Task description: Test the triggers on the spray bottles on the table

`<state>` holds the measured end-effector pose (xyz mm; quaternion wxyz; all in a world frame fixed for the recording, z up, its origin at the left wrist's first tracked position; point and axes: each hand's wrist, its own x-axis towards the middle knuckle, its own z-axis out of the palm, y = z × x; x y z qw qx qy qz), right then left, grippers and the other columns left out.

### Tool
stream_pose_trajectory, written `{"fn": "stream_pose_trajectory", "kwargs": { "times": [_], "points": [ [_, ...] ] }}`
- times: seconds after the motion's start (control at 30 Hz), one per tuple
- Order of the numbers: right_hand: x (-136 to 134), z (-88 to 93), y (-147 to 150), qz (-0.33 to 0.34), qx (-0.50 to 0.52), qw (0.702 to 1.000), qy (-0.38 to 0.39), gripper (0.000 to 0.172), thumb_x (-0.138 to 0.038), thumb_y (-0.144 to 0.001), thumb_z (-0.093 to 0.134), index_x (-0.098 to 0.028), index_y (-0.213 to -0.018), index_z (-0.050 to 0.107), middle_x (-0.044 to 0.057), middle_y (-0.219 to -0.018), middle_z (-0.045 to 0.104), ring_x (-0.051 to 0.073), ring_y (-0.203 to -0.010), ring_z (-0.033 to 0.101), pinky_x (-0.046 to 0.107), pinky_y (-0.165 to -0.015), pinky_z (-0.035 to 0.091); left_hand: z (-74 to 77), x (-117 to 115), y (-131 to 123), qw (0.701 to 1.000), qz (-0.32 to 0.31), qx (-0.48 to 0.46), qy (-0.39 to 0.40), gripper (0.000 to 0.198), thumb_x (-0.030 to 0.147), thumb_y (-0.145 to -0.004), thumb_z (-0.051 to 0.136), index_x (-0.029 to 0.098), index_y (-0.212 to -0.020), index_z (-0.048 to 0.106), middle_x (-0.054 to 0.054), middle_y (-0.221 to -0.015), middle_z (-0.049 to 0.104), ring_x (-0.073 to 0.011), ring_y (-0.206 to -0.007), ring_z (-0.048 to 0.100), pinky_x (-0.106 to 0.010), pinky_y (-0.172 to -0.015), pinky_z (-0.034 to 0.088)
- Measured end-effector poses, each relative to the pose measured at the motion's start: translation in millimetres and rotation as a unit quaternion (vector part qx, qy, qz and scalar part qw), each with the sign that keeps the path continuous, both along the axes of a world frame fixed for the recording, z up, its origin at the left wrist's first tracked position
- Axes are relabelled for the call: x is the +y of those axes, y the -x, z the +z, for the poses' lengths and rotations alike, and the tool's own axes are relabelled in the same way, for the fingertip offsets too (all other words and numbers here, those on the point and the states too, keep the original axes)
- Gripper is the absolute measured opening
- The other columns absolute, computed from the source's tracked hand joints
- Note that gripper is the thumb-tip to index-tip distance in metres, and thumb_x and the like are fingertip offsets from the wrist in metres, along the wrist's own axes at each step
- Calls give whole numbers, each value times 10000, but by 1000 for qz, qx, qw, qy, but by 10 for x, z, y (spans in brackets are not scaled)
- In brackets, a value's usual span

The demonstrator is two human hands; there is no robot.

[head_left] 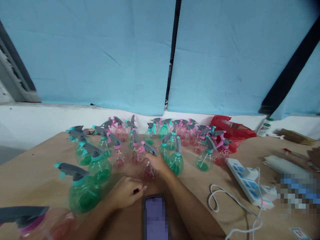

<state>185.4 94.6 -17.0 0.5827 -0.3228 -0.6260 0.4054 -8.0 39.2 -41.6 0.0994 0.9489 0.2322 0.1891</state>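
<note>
My right hand (156,160) is closed around the upper part of a pink spray bottle (149,172) with a grey and pink trigger head. This bottle is upright among the others in the middle of the table. My left hand (127,190) rests low on the table, just left of that bottle, its fingers curled and the thumb pointing right. Whether anything is inside its curl cannot be made out. Beside my left forearm are a green spray bottle (85,196) and, at the lower left edge, a pink spray bottle (60,223).
Several more green and pink spray bottles (176,163) crowd the wooden table (40,166). A phone (156,216) lies between my forearms. To the right are a white power strip (246,183) with cables, a red plastic bag (231,131) and a white bottle (264,128).
</note>
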Motion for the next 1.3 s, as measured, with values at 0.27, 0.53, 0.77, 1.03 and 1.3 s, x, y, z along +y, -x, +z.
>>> {"fn": "stream_pose_trajectory", "kwargs": {
  "times": [0.27,0.53,0.77,1.03,1.3],
  "points": [
    [-21,21,66,-6,61,998,21,153,-173,-715,573,-233,-711,714,-16,-682,678,168,-644,591,270,-638,481,10,-8,-3,1000,-1,2,-4,429,258,-1061,458,184,-640,422,33,-596,510,-108,-559,462,-282,-577,263],
    [-46,-118,50,-121,-1,992,-22,212,-354,-897,605,-237,-1023,729,0,-808,681,177,-723,608,277,-707,506,10,-16,-3,1000,-6,-6,-2,433,245,-1061,475,188,-634,432,33,-597,505,-115,-562,453,-284,-577,264],
    [-180,-32,131,-236,10,965,-114,227,-369,-960,579,-206,-1107,635,17,-846,655,172,-683,594,281,-658,472,-37,7,13,1000,-1,5,-16,435,260,-1067,463,181,-642,419,34,-591,509,-106,-559,463,-294,-579,255],
    [-282,979,-101,-376,14,902,-210,243,-383,-953,604,-191,-1044,721,43,-881,688,201,-793,619,331,-753,492,24,-33,38,999,22,14,-26,448,281,-1062,466,172,-628,447,20,-597,531,-101,-539,469,-303,-552,216],
    [259,1401,-172,-403,-158,882,-185,259,-362,-992,535,-198,-1103,702,65,-983,723,222,-890,647,342,-847,471,34,-45,51,999,15,-15,-26,456,276,-1067,469,184,-620,474,17,-588,530,-116,-546,498,-303,-545,249]
  ]
}}
